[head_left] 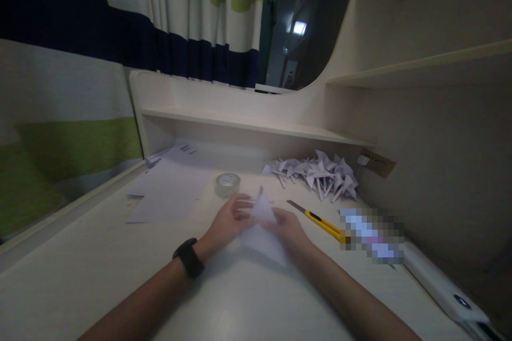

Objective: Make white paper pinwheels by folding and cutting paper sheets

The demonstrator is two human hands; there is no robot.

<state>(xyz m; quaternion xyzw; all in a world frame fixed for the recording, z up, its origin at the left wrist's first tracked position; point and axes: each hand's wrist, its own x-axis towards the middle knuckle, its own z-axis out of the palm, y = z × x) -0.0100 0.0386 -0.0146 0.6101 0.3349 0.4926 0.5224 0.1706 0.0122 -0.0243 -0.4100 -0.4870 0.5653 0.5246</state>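
Between my two hands is a sheet of white paper (262, 242), bent so that one corner points up. My left hand (230, 222) grips its left side, with the fingers curled against it. On the right side, my right hand (290, 229) pinches the paper near its middle. A clear roll of tape (228, 185) sits just beyond my left hand. To the right of my right hand lies a yellow utility knife (324, 224) with its blade out. A thin white stick or strip, partly hidden, lies behind the paper.
Loose white sheets (172, 186) are spread at the back left. Several paper pinwheels (320, 173) are heaped at the back right. A blurred-out device (372, 237) and a long white object (444, 282) lie along the right wall, below a socket (378, 163). A low shelf (240, 121) spans the back.
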